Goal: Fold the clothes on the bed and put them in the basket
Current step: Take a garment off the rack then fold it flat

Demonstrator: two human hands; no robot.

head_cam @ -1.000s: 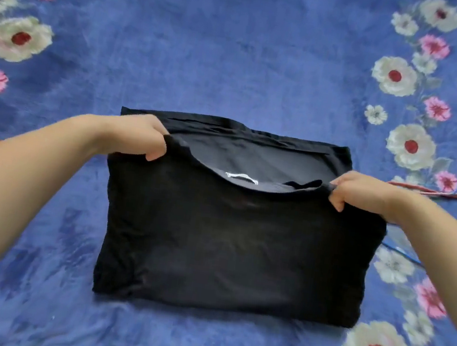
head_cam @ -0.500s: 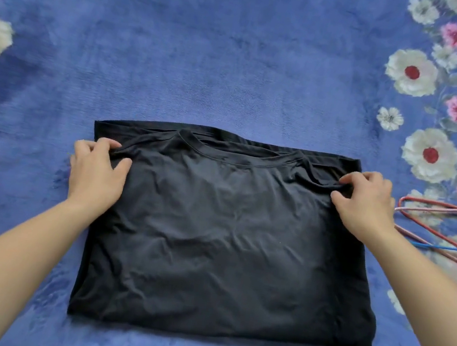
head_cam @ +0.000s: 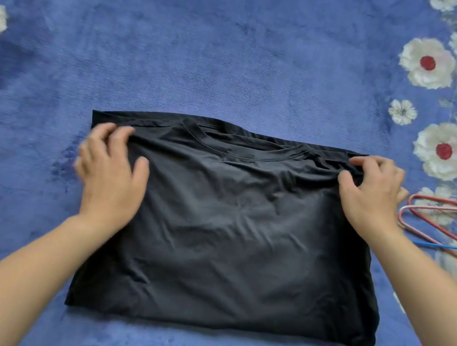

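Head view: black T-shirt (head_cam: pixel 237 232) folded to wide rectangle, flat on blue floral plush blanket (head_cam: pixel 236 57). Long axis runs left-right between hands, collar edge on far side. Left hand (head_cam: pixel 111 169) on far-left corner, fingers spread, pressing fabric, blurred. Right hand (head_cam: pixel 373 192) on far-right corner, thumb and fingers pinching bunched cloth. Both equally near. Thin, smooth, creased knit. Wire hangers (head_cam: pixel 402 214) just right of right hand. Basket not visible.

In front of you a black T-shirt (head_cam: pixel 231 231) lies flat on the bed (head_cam: pixel 236 57), folded into a wide rectangle. Its round collar faces up along the far edge. The fabric is lightly wrinkled and bunches at both far corners.
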